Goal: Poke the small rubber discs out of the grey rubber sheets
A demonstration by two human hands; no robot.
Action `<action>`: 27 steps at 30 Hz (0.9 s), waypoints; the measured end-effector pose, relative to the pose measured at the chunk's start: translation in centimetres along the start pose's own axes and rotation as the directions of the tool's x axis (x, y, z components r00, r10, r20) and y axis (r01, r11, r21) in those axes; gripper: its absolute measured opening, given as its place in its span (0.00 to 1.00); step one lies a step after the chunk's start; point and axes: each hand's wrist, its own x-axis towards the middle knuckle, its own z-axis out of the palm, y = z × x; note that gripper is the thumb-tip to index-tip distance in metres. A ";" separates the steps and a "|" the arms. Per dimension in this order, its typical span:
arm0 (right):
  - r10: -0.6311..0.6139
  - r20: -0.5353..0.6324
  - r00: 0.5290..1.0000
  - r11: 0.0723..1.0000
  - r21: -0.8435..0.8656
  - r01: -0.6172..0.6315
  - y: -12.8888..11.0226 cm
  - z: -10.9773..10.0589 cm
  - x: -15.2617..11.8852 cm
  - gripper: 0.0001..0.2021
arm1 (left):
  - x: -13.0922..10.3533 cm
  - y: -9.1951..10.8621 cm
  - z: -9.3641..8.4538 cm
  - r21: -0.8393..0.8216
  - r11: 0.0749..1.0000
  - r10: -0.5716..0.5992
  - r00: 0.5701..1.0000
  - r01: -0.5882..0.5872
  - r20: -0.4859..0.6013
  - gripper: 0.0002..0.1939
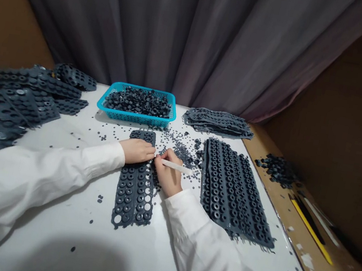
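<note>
A narrow dark grey rubber sheet (130,191) with rows of moulded rings lies lengthwise in front of me, and several round holes show white along its right side. My left hand (137,150) rests across its upper part, fingers together and bent over at the right edge, gripping it there. In my right hand (168,172) is a white pen-like stick (177,167), pinched close to its left end, with the other end pointing right. The stick's working tip is hidden by the fingers at the sheet's edge, where both hands nearly meet.
A blue basket (103,103) full of small black parts stands behind. Ringed sheets (234,190) lie at right, with flatter sheets (218,122) beyond. More sheets (23,100) are heaped left. Small dark discs (179,147) litter the table. A yellow tool (312,231) lies on the right ledge.
</note>
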 end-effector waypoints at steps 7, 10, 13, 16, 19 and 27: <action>0.034 0.014 0.999 0.999 0.033 -0.034 0.0 0.0 -0.1 0.11 | -1.3 -1.4 -2.2 -0.634 0.756 -0.446 0.838 0.165 -0.314 0.07; 0.058 0.019 0.998 0.996 0.062 -0.059 0.1 -0.1 -0.2 0.11 | -1.8 -1.8 -3.0 -0.946 0.296 -0.659 0.746 0.134 -0.100 0.11; 0.094 0.014 0.996 0.988 0.121 -0.095 0.5 -0.1 -0.2 0.11 | -2.2 -1.2 -2.7 -0.986 0.117 -0.649 0.760 0.118 0.014 0.14; 0.104 0.005 0.995 0.980 0.170 -0.104 0.9 0.0 -0.3 0.12 | -2.6 0.3 -2.2 -0.996 0.001 -0.624 0.779 0.086 0.067 0.15; 0.096 -0.007 0.995 0.977 0.194 -0.093 0.9 0.0 -0.4 0.12 | -3.0 1.8 -2.0 -0.986 -0.167 -0.573 0.812 0.024 0.117 0.13; 0.107 -0.043 0.993 0.961 0.259 -0.093 1.0 -0.1 -0.3 0.12 | -3.5 3.3 -2.3 -0.956 -0.292 -0.456 0.882 -0.019 0.122 0.19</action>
